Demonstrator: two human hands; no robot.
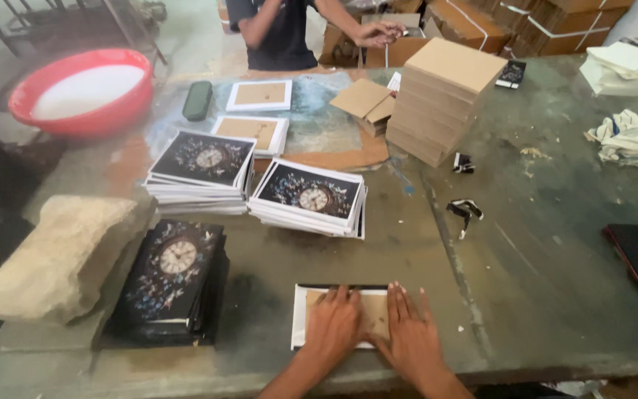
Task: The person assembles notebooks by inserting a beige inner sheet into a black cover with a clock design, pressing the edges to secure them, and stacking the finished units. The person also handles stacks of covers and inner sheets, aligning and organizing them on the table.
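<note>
My left hand (334,325) and my right hand (411,336) lie flat, fingers spread, side by side on a brown board (375,304) that rests on a white-edged sheet (298,319) at the table's near edge. Both palms press down on it; neither hand grips anything. Just beyond stand two stacks of printed covers with a clock picture, one in the middle (309,198) and one to its left (202,168). A dark stack with the same clock picture (173,279) sits to the left of my hands.
A tall pile of brown boards (444,96) stands at the back right. A red basin (83,89) holds white liquid at the far left. A tan cloth pad (57,255) lies left. Another person (282,29) works across the table. Black clips (465,210) lie right.
</note>
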